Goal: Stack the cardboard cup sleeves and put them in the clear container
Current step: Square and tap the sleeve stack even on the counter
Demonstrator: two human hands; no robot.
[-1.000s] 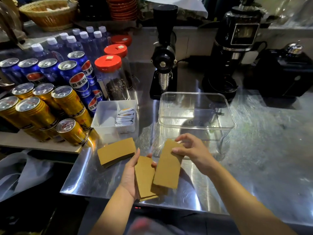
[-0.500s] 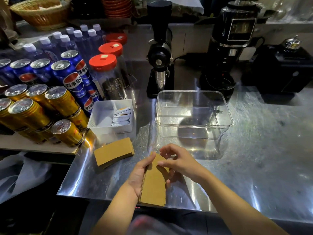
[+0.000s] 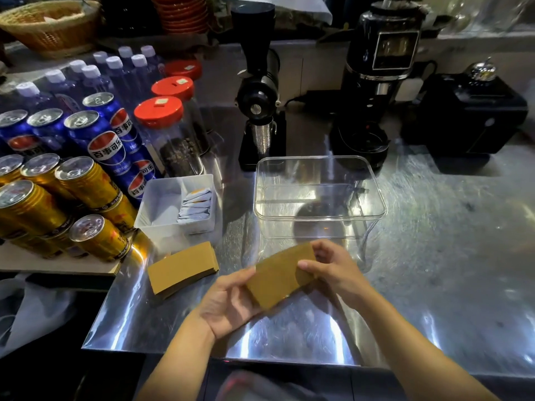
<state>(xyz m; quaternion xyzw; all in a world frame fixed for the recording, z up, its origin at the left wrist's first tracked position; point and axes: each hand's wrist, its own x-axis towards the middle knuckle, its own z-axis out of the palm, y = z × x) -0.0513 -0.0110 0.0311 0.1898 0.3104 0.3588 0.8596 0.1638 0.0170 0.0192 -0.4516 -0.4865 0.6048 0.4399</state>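
Both hands, left [image 3: 228,302] and right [image 3: 333,270], pinch a stack [image 3: 279,274] of sleeves by its ends above the tabletop's [image 3: 434,256] near edge (second stack [image 3: 182,269] lies leftward), and a loose grip could fan it before the empty container [image 3: 320,217].

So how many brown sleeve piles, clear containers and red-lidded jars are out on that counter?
Brown sleeve piles: 2
Clear container: 1
Red-lidded jars: 3
Total: 6
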